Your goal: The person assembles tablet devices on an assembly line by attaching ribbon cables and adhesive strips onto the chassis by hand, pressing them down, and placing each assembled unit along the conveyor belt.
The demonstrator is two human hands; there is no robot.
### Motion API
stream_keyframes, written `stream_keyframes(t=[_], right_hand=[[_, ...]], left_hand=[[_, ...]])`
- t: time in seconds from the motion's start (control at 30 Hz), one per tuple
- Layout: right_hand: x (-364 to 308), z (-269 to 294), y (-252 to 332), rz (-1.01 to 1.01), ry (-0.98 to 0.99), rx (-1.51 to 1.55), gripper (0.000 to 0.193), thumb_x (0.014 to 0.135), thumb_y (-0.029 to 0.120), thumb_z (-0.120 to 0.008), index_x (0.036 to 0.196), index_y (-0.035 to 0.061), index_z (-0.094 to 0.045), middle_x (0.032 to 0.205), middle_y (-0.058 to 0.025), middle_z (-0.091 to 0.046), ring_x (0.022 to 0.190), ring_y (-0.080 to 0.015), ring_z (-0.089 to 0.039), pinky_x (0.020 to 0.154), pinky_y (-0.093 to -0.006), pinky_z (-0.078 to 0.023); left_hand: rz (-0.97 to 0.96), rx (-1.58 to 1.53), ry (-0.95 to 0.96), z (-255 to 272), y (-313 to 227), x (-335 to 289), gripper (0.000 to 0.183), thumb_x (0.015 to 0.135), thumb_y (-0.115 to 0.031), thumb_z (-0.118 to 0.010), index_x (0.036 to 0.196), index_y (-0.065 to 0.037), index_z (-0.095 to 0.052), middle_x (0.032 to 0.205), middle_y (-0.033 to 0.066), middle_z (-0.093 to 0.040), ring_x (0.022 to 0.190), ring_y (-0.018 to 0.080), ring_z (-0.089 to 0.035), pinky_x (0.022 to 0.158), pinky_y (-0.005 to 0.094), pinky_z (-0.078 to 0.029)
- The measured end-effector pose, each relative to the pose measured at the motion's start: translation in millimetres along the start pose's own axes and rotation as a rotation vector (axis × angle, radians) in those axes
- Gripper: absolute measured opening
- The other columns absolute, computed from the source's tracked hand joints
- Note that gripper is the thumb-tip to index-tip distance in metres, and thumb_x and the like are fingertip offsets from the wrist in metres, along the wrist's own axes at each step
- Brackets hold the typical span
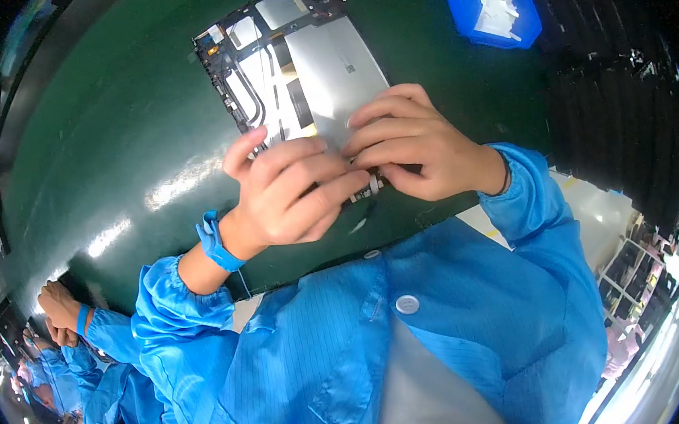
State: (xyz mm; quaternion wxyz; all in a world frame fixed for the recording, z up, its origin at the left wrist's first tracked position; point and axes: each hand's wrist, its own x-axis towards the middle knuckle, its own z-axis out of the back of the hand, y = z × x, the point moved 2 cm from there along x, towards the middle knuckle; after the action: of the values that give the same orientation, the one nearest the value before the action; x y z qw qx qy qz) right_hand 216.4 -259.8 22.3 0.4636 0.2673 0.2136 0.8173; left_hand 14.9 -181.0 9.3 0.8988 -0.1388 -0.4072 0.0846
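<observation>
A flat opened tablet-like device (334, 59) with silver plates, a black frame and thin dark cables is tilted slightly on the green tabletop in front of me. My left hand (293, 192) lies across its near left part, fingers bent and one finger raised at the left edge. At the near right edge is my right hand (422, 144), its fingertips on the silver plate and its thumb tucked by the edge. The fingertips of both hands meet at the near edge, hiding what lies between them. A small connector-like part (366, 189) shows just below.
A blue bin (527, 6) with white strips (495, 0) stands at the far right of the green tabletop (129, 117). A blue wrist strap (217, 243) with a thin cord circles my left wrist. Another person's hand (61, 305) rests by the left edge of the table.
</observation>
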Motion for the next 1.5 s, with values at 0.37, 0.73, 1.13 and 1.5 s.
stream_keyframes(t=[0.37, 0.73, 1.13, 1.5], right_hand=[[-4.1, -10.9, 3.9, -0.036, -0.155, -0.025, 0.025, 0.068, 0.004, -0.072, 0.091, 0.013, -0.069, 0.099, 0.0003, -0.065, 0.103, -0.0207, -0.058, 0.093, -0.0398, -0.037], [-7.6, -3.0, 8.0, -0.091, -0.231, 0.115, 0.021, 0.074, 0.004, -0.069, 0.094, 0.0083, -0.07, 0.099, -0.0065, -0.068, 0.097, -0.0251, -0.062, 0.088, -0.0382, -0.044], [-16.7, 11.9, -12.4, -0.49, -0.528, 0.351, 0.008, 0.086, 0.011, -0.068, 0.093, 0.0073, -0.069, 0.095, -0.0046, -0.068, 0.081, -0.0123, -0.064, 0.069, -0.0269, -0.049], [-51.1, 99.2, -54.1, -0.386, -0.604, -1.088, 0.014, 0.083, 0.016, -0.069, 0.095, 0.0113, -0.073, 0.097, -0.0069, -0.07, 0.089, -0.0249, -0.063, 0.078, -0.0351, -0.046]], left_hand=[[-0.162, 0.045, -0.035, -1.2, -9.3, -2.4, 0.027, 0.067, -0.019, -0.071, 0.093, -0.026, -0.073, 0.089, -0.009, -0.063, 0.093, 0.0115, -0.057, 0.104, 0.0404, -0.023], [-0.326, 0.388, -0.046, 0.0, -14.7, 6.4, 0.018, 0.072, -0.021, -0.062, 0.087, -0.025, -0.07, 0.086, -0.0091, -0.062, 0.088, 0.0078, -0.058, 0.101, 0.0338, -0.028], [-0.194, -0.022, 0.074, -0.3, -16.3, 4.8, 0.016, 0.076, -0.013, -0.062, 0.087, -0.021, -0.071, 0.093, -0.0043, -0.069, 0.099, 0.0129, -0.062, 0.105, 0.0401, -0.026], [0.377, -0.189, 0.078, -20.5, 21.3, 35.3, 0.01, 0.072, -0.018, -0.079, 0.078, -0.013, -0.071, 0.075, -0.0027, -0.064, 0.091, 0.0161, -0.059, 0.106, 0.0454, -0.023]])
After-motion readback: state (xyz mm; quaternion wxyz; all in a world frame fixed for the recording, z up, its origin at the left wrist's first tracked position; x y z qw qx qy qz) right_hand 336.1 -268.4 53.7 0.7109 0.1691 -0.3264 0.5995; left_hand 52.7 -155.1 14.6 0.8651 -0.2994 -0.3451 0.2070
